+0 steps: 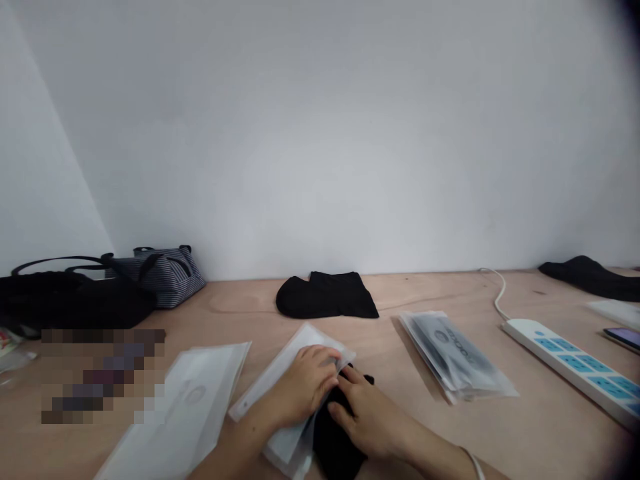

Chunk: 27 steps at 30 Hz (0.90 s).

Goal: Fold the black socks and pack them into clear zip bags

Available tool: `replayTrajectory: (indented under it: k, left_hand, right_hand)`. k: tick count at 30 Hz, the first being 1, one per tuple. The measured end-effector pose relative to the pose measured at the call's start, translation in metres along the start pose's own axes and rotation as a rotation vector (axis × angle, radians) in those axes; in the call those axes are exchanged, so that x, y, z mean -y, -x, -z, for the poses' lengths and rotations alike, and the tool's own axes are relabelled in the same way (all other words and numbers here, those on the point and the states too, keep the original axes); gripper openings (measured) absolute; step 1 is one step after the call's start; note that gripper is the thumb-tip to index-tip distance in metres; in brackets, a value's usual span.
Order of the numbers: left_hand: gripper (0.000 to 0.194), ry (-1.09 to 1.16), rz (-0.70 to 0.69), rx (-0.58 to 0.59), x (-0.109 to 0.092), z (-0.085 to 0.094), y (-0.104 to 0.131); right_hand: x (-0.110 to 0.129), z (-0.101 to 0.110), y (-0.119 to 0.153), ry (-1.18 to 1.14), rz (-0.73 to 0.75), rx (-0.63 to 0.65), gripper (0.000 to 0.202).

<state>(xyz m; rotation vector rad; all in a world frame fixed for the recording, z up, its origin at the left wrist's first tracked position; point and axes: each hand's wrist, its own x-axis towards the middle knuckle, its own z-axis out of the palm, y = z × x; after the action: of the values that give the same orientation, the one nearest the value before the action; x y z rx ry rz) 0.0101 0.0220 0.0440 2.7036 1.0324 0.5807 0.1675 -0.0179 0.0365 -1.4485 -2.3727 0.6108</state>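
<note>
My left hand point(309, 385) is curled over a frosted plastic bag point(273, 380), its fingers closed at the bag's right edge. Close beside it, my right hand point(370, 413) grips a piece of black cloth point(336, 433), with the thumb on top and the fingertips reaching to the bag's edge. Part of the cloth lies against or inside the bag; my hands hide exactly where it goes in. Straight ahead, near the wall, lies a flat black sock-like cloth piece point(327, 295).
Left lies a stack of frosted bags point(185, 400); right, a filled, printed bag point(453, 357). A white power strip point(575, 367), a phone point(623, 339) and more black cloth point(590, 277) are farther right. A striped bag point(175, 280) and a black bag point(75, 300) stand back left.
</note>
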Motion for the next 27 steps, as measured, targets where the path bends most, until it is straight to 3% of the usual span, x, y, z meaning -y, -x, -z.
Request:
replayTrajectory:
  k: [2,5,8,11,15,18,23,27]
  left_hand:
    - [0.013,-0.097,-0.113,0.045,-0.003,0.005,0.000]
    - [0.011,-0.144,-0.049,0.008,-0.010,0.005,0.005]
    - [0.016,-0.068,-0.018,-0.021,-0.017,0.003,0.022]
    - [0.034,-0.034,-0.062,0.066,-0.016,0.003,0.046]
    - [0.067,-0.048,-0.077,0.191,-0.008,0.001,0.061]
    - [0.062,-0.061,-0.077,0.186,-0.006,-0.004,0.059]
    - [0.041,-0.119,-0.011,0.063,-0.004,-0.014,0.052]
    - [0.051,-0.171,-0.051,0.043,-0.002,-0.011,0.057]
  right_hand:
    - [-0.002,0.011,0.015,0.019,-0.007,0.013,0.039]
    - [-0.009,0.020,0.028,0.129,-0.081,-0.025,0.038]
    - [-0.019,0.020,0.032,0.129,0.123,-0.057,0.057]
    - [-0.033,0.020,0.031,0.140,0.353,0.012,0.076]
    - [-0.047,0.023,0.026,0.188,0.420,0.125,0.083]
    - [-0.050,0.024,0.015,0.204,0.420,0.180,0.079]
    - [-0.050,0.020,-0.002,0.230,0.352,0.154,0.061]
    - [-0.055,0.018,0.001,0.206,0.388,0.157,0.073]
